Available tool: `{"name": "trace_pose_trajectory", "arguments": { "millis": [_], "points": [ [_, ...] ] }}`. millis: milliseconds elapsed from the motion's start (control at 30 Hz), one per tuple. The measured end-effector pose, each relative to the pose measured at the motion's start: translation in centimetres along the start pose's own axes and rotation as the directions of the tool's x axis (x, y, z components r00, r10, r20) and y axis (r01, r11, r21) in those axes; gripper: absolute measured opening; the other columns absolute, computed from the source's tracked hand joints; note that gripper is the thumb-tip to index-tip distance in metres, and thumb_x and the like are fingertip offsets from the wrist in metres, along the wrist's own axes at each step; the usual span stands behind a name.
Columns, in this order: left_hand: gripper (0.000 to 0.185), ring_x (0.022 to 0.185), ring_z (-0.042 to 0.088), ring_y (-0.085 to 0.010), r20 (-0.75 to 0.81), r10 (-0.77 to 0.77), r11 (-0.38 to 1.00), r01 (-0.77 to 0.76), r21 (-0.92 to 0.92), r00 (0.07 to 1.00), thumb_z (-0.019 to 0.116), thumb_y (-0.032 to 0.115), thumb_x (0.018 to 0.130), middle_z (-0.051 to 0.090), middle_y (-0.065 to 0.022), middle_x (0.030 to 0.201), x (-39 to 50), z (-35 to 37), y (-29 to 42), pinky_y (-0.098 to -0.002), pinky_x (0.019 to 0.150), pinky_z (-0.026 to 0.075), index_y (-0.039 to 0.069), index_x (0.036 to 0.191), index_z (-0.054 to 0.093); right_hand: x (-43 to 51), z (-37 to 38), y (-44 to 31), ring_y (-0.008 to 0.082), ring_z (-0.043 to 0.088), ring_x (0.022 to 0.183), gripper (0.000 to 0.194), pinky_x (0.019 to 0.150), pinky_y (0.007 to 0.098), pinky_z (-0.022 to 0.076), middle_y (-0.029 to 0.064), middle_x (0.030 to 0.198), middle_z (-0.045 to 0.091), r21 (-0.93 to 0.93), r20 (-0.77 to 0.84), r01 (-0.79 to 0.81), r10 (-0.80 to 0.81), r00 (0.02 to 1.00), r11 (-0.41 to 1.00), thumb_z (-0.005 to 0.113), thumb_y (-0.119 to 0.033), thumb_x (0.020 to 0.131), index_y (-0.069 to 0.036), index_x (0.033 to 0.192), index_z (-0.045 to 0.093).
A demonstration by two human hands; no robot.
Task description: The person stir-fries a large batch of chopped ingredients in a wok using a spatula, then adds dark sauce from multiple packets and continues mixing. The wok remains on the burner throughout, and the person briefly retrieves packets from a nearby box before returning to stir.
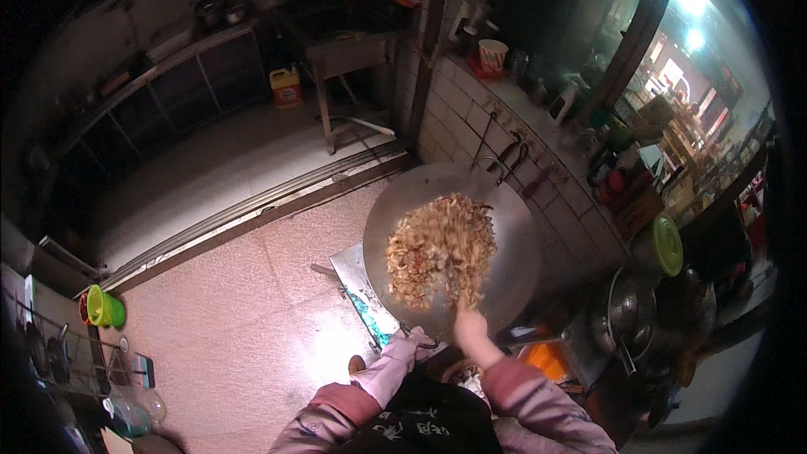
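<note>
A large, wide metal wok lies before me, holding a heap of browned, chopped food with small red bits. My left hand, in a pale pink glove, is closed around the dark loop handle on the wok's near rim. Over the near right part of the wok, my bare right hand is closed in a fist, blurred by motion. It grips a cooking utensil whose thin, dark shaft runs into the food; its working end is hidden there. Part of the food is also blurred.
A tiled wall with hanging utensils rises beyond the wok, below a cluttered ledge. To the right hangs a perforated metal strainer. Orange glow shows low beside my right arm. A green bucket stands far left.
</note>
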State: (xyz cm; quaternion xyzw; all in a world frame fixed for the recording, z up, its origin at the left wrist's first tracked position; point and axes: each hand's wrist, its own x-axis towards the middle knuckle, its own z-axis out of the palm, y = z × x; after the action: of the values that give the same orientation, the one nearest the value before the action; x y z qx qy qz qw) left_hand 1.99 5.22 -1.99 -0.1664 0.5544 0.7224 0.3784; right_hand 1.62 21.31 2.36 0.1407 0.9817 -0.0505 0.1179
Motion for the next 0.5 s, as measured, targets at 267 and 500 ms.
{"name": "trace_pose_trajectory", "arguments": {
  "millis": [267,500],
  "points": [
    [0.021,0.068,0.054,-0.0156,0.003,-0.02,1.0,0.02,-0.017,1.0,0.047,0.01,0.081,0.054,-0.0036,0.075,-0.2,0.0,0.2,-0.0217,0.054,0.044,0.002,0.065,0.058,-1.3,-4.3,1.1,0.0335,0.058,0.076,0.064,0.066,0.0408,0.0467,0.0204,0.079,0.059,0.005,0.236,0.013,-0.014,0.972,1.0,0.055,-0.012,0.067,-0.005,0.125,0.028],
    [0.022,0.047,0.049,-0.0114,-0.029,-0.037,0.994,0.039,0.102,0.999,0.046,0.017,0.082,0.059,-0.006,0.066,0.9,-1.0,-1.4,-0.0235,0.039,0.038,0.004,0.068,0.058,-10.4,-15.8,9.3,0.0345,0.056,0.074,0.042,0.066,0.0412,0.0453,0.0174,0.078,0.059,-0.01,0.137,0.226,-0.223,0.965,0.974,0.055,-0.015,0.066,-0.01,0.107,0.052]
  ]
}}
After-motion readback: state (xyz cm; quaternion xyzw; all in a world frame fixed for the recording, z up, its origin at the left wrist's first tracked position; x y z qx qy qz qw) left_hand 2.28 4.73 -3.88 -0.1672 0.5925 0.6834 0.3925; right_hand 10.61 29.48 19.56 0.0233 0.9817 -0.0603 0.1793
